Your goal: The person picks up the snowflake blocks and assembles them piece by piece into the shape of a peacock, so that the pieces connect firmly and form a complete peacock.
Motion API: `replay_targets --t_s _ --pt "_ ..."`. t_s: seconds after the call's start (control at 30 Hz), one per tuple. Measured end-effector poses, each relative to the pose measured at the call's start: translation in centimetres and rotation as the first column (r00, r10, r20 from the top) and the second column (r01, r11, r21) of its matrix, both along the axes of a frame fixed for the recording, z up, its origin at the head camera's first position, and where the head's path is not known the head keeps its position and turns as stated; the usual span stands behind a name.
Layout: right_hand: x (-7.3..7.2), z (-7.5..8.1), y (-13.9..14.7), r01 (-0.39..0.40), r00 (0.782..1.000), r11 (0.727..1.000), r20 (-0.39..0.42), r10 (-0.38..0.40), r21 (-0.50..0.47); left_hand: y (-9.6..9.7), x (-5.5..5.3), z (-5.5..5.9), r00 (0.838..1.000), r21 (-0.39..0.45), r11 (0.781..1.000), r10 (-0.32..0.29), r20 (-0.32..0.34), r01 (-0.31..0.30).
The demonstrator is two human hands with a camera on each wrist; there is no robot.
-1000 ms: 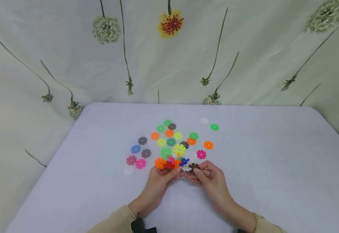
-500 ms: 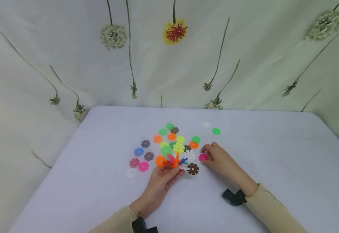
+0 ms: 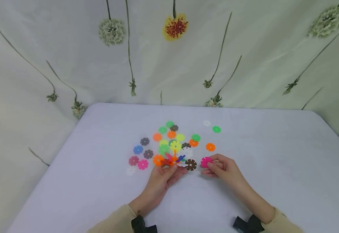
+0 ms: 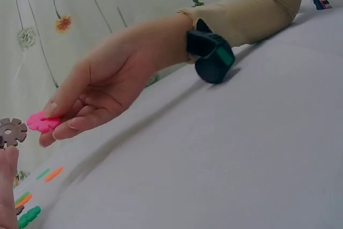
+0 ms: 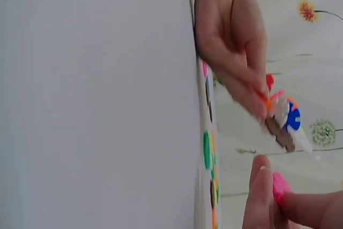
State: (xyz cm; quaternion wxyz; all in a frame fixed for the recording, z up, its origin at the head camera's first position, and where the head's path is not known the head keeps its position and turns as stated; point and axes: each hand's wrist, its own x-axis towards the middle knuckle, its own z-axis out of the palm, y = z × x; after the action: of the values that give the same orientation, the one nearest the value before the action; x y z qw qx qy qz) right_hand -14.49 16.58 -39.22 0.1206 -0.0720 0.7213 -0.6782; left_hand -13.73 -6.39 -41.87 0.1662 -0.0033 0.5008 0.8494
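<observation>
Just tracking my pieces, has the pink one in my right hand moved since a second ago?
Yes, the pink piece, held in your right hand, has come slightly toward you, judged against the orange disc lying beyond it.

- Joined discs [image 3: 174,160]: thin, smooth plastic, opaque in colour
- Pink disc [image 3: 205,162], just right of the joined discs: smooth plastic, nearly matt
- White tabletop [image 3: 245,181], beneath the joined discs: smooth, matt, material unclear
- Flower-printed backdrop [image 3: 146,58], beyond the joined discs: cloth-like, lightly creased, faint sheen
- Beige sleeve [image 4: 257,17], right of the joined discs: soft, matt cloth, finely ribbed
- Black wrist camera [image 4: 214,72], on that same side: smooth, hard-looking plastic
</observation>
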Motion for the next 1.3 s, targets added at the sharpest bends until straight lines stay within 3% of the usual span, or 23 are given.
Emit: replay_targets --t_s 0.13,0.47,0.57,0.83,1.13,1.3 --pt "1.3 0.2 -0.8 0.06 0.981 0.988 0.19 -0.032 -0.141 0.0 0.0 0.2 1.0 -0.014 1.0 -0.01 -0.011 0.01" --pt "2.2 0.4 -2.6 0.267 0.931 0.942 0.306 -0.198 -0.204 0.0 0.1 0.0 0.999 -0.072 0.997 -0.024 -0.027 0.022" --pt "2.3 0.3 -3.0 0.304 0.923 0.93 0.304 -0.235 -0.204 0.0 0.1 0.1 0.999 -0.079 0.997 -0.025 -0.025 0.023" --pt "2.6 0.1 -3.3 0.299 0.922 0.944 0.297 -0.247 -0.142 0.1 0.3 0.1 0.999 -0.091 0.996 -0.019 -0.034 0.015" --pt "3.0 -0.4 -3.1 0.228 0.948 0.955 0.266 -0.174 -0.188 0.2 0.2 0.0 0.999 -0.091 0.996 -0.014 -0.037 0.011" --pt "3.1 -0.8 -3.6 0.258 0.943 0.937 0.271 -0.192 -0.236 0.1 0.2 -0.1 0.997 -0.11 0.994 -0.037 -0.074 0.028"
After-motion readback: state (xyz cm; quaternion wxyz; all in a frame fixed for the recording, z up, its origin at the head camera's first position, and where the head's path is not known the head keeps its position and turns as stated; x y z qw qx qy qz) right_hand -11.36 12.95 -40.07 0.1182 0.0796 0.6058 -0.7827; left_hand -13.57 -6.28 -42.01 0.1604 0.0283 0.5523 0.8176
